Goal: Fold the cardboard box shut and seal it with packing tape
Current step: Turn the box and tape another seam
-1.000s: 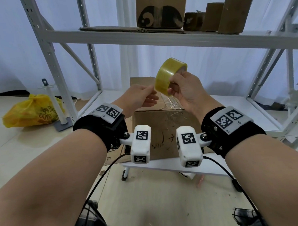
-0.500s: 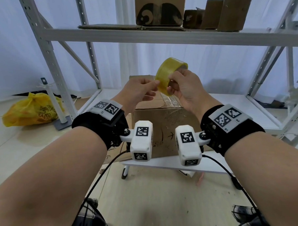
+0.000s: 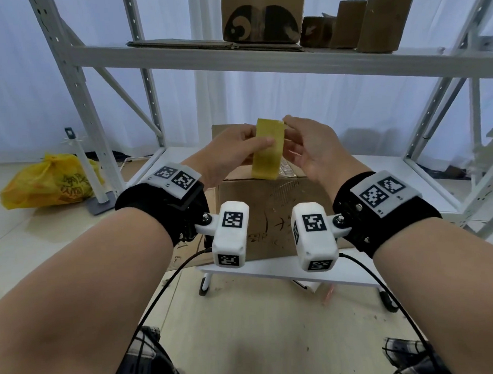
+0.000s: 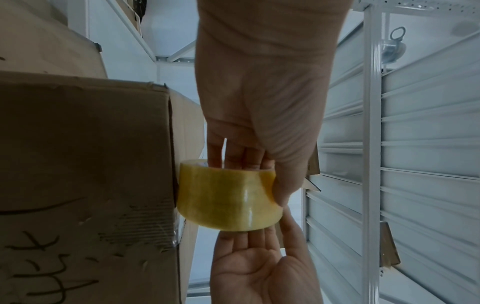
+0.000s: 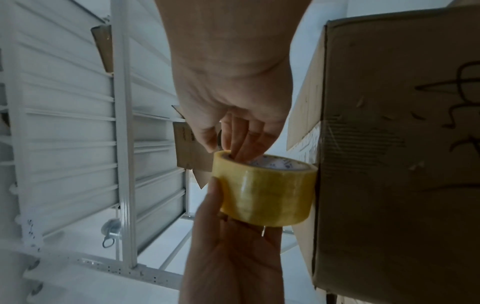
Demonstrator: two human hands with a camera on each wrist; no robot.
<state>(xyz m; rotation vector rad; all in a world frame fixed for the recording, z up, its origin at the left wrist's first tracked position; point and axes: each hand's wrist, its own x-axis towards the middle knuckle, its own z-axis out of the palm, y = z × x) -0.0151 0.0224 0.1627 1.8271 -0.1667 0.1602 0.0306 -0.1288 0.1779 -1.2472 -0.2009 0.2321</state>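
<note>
Cardboard box (image 3: 271,211) sits on a low white shelf (image 3: 271,272). Just above its top, both hands hold the yellow tape roll (image 3: 267,147): left hand (image 3: 232,156) gripping its side, right hand (image 3: 308,150) with fingers inside the core.

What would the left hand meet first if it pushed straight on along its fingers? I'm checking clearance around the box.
The yellow roll of packing tape it already grips; beyond that, probably the right hand.

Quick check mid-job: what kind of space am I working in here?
Probably a storeroom or packing area: white metal shelving holding cardboard boxes and flattened cardboard, a taped box on a low shelf, and a bare tiled floor.
</note>
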